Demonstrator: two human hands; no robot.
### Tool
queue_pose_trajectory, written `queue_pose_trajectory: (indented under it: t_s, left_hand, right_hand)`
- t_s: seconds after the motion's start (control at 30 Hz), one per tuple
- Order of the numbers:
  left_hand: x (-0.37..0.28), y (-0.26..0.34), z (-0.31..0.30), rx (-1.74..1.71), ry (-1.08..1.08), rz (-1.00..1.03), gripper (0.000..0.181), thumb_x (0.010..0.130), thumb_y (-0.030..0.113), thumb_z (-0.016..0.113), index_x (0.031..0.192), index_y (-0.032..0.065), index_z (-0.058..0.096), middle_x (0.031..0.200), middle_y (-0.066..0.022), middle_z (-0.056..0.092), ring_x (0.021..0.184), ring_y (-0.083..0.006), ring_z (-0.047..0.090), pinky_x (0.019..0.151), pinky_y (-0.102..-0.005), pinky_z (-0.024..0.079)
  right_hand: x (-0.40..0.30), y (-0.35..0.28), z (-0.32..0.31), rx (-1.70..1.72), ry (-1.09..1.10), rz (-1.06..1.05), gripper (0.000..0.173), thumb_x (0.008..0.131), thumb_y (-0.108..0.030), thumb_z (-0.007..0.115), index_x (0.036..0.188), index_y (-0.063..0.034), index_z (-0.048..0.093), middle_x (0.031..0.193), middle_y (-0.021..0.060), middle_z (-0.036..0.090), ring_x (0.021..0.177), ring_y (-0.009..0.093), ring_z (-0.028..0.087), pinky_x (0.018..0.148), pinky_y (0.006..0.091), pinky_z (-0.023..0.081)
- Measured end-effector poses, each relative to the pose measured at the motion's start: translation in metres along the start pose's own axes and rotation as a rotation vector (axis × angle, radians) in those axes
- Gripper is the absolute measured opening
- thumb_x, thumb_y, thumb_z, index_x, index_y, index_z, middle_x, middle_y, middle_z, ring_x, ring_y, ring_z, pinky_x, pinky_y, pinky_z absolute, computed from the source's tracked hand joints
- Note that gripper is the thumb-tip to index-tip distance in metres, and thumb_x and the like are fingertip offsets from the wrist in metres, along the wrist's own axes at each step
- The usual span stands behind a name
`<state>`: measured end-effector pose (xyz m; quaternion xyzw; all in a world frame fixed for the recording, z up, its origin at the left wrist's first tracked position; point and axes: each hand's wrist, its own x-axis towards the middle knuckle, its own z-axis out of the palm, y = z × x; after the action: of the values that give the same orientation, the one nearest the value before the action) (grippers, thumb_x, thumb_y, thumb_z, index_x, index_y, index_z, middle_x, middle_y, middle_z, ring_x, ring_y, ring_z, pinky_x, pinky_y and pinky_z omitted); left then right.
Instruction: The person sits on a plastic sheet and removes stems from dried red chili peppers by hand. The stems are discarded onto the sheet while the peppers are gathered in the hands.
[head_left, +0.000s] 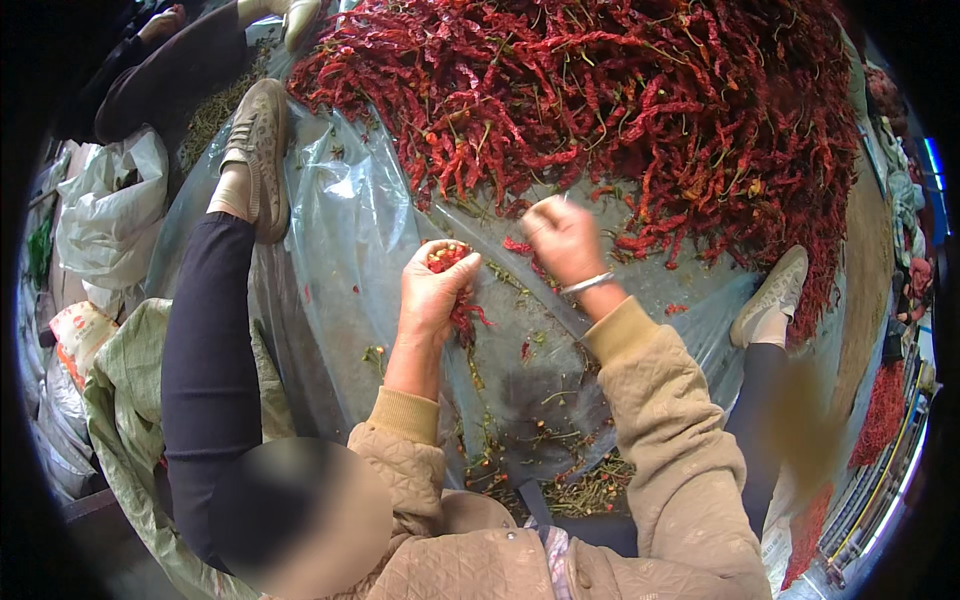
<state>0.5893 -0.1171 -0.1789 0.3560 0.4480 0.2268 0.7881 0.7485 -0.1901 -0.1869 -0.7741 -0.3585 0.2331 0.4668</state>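
My left hand (424, 296) is closed around a small bunch of dried red chillies (448, 257). Their stem ends show above the thumb and forefinger, and the wrinkled tips hang below the fist. To its right, my right hand (568, 244) is raised and blurred, fingers curled, a silver-coloured bangle (587, 283) on the wrist; whether it holds anything cannot be made out. A large heap of dried red chillies (585, 97) spreads just beyond both hands. Loose stems (589, 487) and scraps lie close to my body, between my legs.
Clear plastic sheeting (352, 225) covers part of the floor. My shoes (259, 157) flank the heap. At left are a white plastic bag (112, 202) and a green woven sack (135, 375). Another person's leg (180, 75) is at the upper left. Red mesh sacks (877, 412) stand at right.
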Motion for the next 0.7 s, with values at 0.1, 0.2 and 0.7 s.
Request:
queue_pose_trajectory:
  t_s: [0.1, 0.2, 0.7]
  left_hand:
    - [0.005, 0.009, 0.004, 0.069, 0.043, 0.100, 0.019, 0.071, 0.002, 0.067, 0.085, 0.0047, 0.055, 0.067, -0.0003, 0.054, 0.050, -0.0063, 0.046, 0.044, -0.0192, 0.038]
    - [0.019, 0.016, 0.016, 0.558, 0.077, 0.455, 0.016, 0.070, 0.001, 0.066, 0.084, 0.0028, 0.058, 0.069, -0.0003, 0.057, 0.059, -0.0073, 0.051, 0.054, -0.0216, 0.043]
    - [0.023, 0.009, 0.031, 0.794, -0.220, 0.389, 0.015, 0.073, 0.011, 0.067, 0.084, 0.0026, 0.061, 0.070, -0.0042, 0.060, 0.057, -0.0119, 0.053, 0.052, -0.0255, 0.043]
  right_hand:
    - [0.018, 0.011, -0.025, -0.037, 0.108, 0.089, 0.010, 0.078, -0.010, 0.059, 0.079, -0.0005, 0.059, 0.067, 0.0036, 0.060, 0.060, 0.009, 0.054, 0.055, 0.0242, 0.044]
    - [0.024, 0.017, -0.030, -0.322, -0.044, -0.080, 0.016, 0.073, -0.010, 0.061, 0.088, -0.0040, 0.058, 0.072, 0.0119, 0.061, 0.064, 0.022, 0.059, 0.058, 0.0319, 0.046]
    - [-0.005, -0.017, -0.114, 0.422, -0.486, 0.411, 0.017, 0.079, -0.012, 0.059, 0.092, -0.0005, 0.056, 0.081, 0.0031, 0.060, 0.065, 0.006, 0.051, 0.060, 0.0206, 0.042]
